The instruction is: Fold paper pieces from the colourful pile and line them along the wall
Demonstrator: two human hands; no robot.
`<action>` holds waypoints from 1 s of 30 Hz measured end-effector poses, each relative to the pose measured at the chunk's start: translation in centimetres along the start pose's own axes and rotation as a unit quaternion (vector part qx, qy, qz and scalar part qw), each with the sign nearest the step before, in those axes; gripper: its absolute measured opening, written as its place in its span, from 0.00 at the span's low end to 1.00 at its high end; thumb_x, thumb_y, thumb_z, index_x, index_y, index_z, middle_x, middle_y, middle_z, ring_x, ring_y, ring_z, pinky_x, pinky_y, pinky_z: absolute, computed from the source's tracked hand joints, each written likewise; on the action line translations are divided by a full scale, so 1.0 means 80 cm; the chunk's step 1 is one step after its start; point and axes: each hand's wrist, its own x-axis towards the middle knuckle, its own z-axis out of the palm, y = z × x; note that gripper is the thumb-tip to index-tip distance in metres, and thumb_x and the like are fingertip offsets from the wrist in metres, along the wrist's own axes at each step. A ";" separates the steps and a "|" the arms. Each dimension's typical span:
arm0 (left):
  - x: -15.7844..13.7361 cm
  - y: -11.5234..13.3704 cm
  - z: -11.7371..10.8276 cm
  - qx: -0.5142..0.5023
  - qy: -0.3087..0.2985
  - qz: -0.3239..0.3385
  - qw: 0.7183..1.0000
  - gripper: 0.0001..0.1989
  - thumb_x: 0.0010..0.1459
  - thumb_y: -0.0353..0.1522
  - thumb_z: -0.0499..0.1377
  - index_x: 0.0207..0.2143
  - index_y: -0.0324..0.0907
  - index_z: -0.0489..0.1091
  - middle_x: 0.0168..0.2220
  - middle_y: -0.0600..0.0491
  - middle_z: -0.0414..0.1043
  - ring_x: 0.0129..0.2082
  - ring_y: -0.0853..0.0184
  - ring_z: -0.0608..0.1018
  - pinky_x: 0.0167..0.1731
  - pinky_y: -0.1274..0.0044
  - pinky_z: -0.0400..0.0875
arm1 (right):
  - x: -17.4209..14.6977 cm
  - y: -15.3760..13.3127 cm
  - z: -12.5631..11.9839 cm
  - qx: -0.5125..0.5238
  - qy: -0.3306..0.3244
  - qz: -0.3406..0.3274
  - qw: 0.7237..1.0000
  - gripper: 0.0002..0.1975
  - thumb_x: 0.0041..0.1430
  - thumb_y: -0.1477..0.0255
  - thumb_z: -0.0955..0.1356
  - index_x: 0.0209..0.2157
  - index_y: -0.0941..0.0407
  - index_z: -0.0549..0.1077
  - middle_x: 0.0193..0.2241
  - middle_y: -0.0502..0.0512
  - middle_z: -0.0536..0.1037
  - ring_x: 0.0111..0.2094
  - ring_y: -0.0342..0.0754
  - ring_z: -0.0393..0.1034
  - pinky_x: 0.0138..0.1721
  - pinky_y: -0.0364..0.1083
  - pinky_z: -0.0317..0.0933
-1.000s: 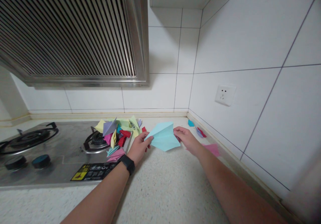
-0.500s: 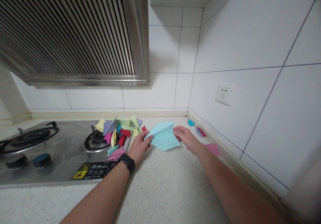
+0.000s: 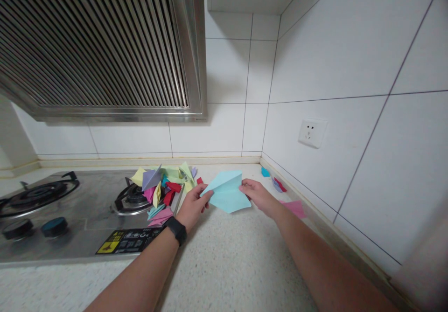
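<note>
A light blue sheet of paper [image 3: 229,193], creased and partly folded with a pointed left end, is held just above the counter between my two hands. My left hand [image 3: 193,204], with a black watch on its wrist, pinches the paper's pointed left end between thumb and fingers. On the other side, my right hand [image 3: 257,194] grips the right edge with its thumb on top; its other fingers are partly hidden. To the left of my left hand lies a pile of folded coloured papers [image 3: 163,186], yellow, purple, green, red, pink and blue.
The pile overlaps a gas stove [image 3: 80,228] with two burners and two knobs [image 3: 54,226]. A range hood [image 3: 105,55] hangs above it. Pink paper [image 3: 294,208] and small coloured pieces [image 3: 279,184] lie along the right wall, below a power socket [image 3: 312,133]. Speckled counter [image 3: 238,260] spreads in front.
My right thumb has come onto the right edge of the blue paper, and the hand has shifted slightly left. The left hand keeps its hold. The whole view has shifted a little.
</note>
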 end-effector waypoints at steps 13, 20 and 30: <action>-0.001 0.000 0.001 0.001 -0.015 0.000 1.000 0.18 0.53 0.44 0.60 0.37 0.39 0.69 0.21 0.59 0.63 0.18 0.76 0.66 0.15 0.84 0.54 | -0.005 -0.004 0.004 0.026 -0.047 0.023 0.998 0.17 0.53 0.59 0.69 0.36 0.59 0.75 0.28 0.53 0.76 0.28 0.46 0.68 0.33 0.45 0.60; -0.001 -0.003 0.000 -0.001 -0.017 -0.003 1.000 0.17 0.55 0.43 0.60 0.38 0.39 0.68 0.22 0.59 0.62 0.18 0.76 0.66 0.15 0.85 0.55 | -0.003 0.002 0.004 0.020 -0.040 0.011 0.999 0.17 0.54 0.60 0.69 0.36 0.60 0.76 0.27 0.53 0.76 0.27 0.45 0.67 0.32 0.45 0.60; 0.000 -0.006 0.000 -0.008 -0.008 -0.004 1.000 0.18 0.54 0.44 0.60 0.38 0.39 0.67 0.22 0.59 0.62 0.17 0.76 0.66 0.14 0.85 0.55 | -0.003 0.001 0.004 0.012 -0.039 0.016 0.999 0.17 0.53 0.59 0.69 0.37 0.60 0.76 0.28 0.53 0.77 0.28 0.46 0.68 0.34 0.45 0.60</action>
